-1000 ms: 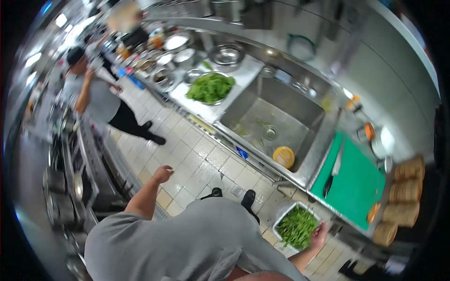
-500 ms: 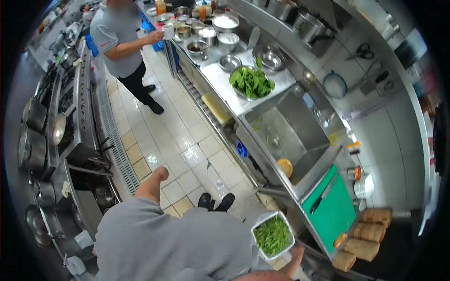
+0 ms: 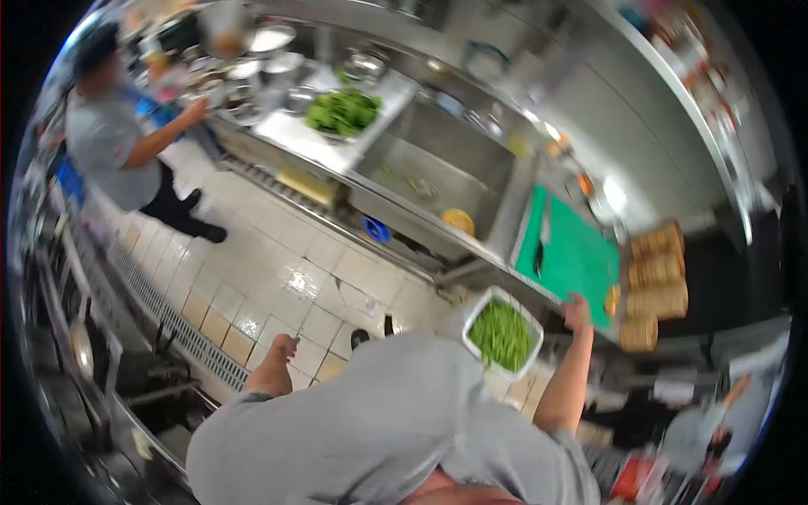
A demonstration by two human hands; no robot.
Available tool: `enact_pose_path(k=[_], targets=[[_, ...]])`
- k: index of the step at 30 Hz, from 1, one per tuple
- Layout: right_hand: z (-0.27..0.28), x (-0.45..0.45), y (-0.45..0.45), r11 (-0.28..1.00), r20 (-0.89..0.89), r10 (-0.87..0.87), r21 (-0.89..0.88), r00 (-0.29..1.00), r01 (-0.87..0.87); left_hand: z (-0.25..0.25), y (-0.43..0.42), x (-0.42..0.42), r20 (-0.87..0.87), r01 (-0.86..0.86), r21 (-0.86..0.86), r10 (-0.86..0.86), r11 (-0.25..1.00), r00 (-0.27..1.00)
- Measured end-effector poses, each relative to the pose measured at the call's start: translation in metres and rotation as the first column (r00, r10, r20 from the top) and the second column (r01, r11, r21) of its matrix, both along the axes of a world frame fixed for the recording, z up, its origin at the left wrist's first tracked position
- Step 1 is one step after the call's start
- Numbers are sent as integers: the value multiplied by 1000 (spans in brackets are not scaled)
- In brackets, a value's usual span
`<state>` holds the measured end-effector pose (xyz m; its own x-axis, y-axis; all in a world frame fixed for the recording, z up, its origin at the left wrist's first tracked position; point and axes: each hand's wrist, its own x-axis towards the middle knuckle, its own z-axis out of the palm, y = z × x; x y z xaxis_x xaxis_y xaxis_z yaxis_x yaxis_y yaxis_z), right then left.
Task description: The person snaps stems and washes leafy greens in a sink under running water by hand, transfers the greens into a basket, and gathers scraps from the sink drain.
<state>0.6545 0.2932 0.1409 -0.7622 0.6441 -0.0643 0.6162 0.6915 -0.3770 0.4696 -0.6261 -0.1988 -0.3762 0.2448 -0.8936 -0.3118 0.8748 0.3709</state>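
My left hand [image 3: 284, 346] hangs low over the floor tiles, its fingers loosely apart and holding nothing I can see. On the other side, my right hand [image 3: 577, 312] is at the front edge of the green cutting board [image 3: 581, 252], fingers partly stretched and no object visible in them. Whether it touches the board I cannot tell. A knife [image 3: 543, 238] with a dark handle lies on the board's left part. Below and left of my right hand stands a white container [image 3: 539, 337] filled with cut green vegetables [image 3: 500, 335].
A steel sink [image 3: 497, 181] holds a yellow round item [image 3: 459, 221]. Leafy greens [image 3: 342, 111] lie on the counter beyond it. Bamboo steamers [image 3: 656, 300] line the board's right side. A co-worker [image 3: 118, 143] stands at the far counter; stoves [image 3: 80, 353] run along the left.
My view has swung to the right. My right hand has risen from beside the vegetable container to the cutting board's edge. The co-worker now appears further left, an arm still over the counter.
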Motion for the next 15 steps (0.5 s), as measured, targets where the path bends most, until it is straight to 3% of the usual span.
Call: enact_pose_path(k=[2, 4, 5, 6, 7, 9, 10, 11, 12, 13, 14, 15], targets=[[20, 57, 4, 993, 1, -114, -35, 993, 114, -27, 13, -41, -236, 334, -3, -325, 943, 916], [18, 117, 11, 908, -87, -385, -211, 919, 361, -27, 44, -55, -394, -105, 52, 116, 993, 912], [-1, 160, 22, 930, -116, -365, 1, 924, 368, 14, 74, -57, -233, -424, 145, 447, 894, 863], [6, 189, 2, 889, -77, -433, 126, 898, 439, 81, 112, -59, -91, -716, 187, 737, 673, 669], [10, 209, -13, 837, -51, -490, 250, 870, 486, 89, 128, -64, -94, -706, 168, 724, 688, 684], [-135, 350, 69, 780, 127, -599, 318, 791, 539, 116, 155, -73, -102, -575, 173, 595, 799, 797], [-120, 355, 34, 817, 432, -575, 245, 695, 523, 125, 168, -77, -121, -592, 183, 616, 785, 778], [-152, 395, 29, 456, 288, -787, -323, 545, 829, 135, 181, -78, -55, -662, 218, 686, 717, 725], [-120, 405, -28, 757, 202, -534, -319, 821, 570, 138, 189, -75, 16, -728, 244, 748, 641, 664], [-74, 407, -98, 937, 79, -216, -265, 973, 229, 118, 181, -81, 3, -746, 250, 770, 618, 639], [-93, 406, -131, 543, 45, -708, -604, 705, 584, 83, 161, -92, -253, -368, 402, 488, 838, 835], [-117, 405, -129, 527, 132, -716, -541, 685, 656, 66, 155, -84, -522, 81, 404, 157, 911, 839]])
